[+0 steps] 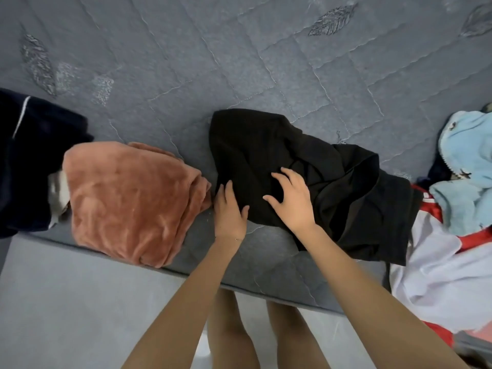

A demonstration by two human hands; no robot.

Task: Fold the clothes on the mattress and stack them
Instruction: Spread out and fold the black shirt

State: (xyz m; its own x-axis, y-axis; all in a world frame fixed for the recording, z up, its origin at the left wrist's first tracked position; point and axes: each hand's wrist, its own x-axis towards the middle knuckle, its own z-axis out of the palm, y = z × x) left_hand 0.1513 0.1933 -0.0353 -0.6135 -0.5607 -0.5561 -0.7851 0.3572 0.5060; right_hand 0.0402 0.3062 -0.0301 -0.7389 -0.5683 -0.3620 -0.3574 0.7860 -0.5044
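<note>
Black garment (pixel 346 182): laid rumpled on grey quilted mattress (pixel 186 62), near its front edge. Pressed flat under spread fingers of right hand (pixel 290 202); left edge touched by straight, closed fingers of left hand (pixel 229 213).

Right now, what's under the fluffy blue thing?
A white and red garment pokes out from under the blue thing, and a dark scrap shows at its left edge. How far they reach beneath it, or anything else there, is covered.

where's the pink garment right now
Head view, left of centre: the pink garment lies by the mattress edge, between the navy garment and the black garment.
</note>
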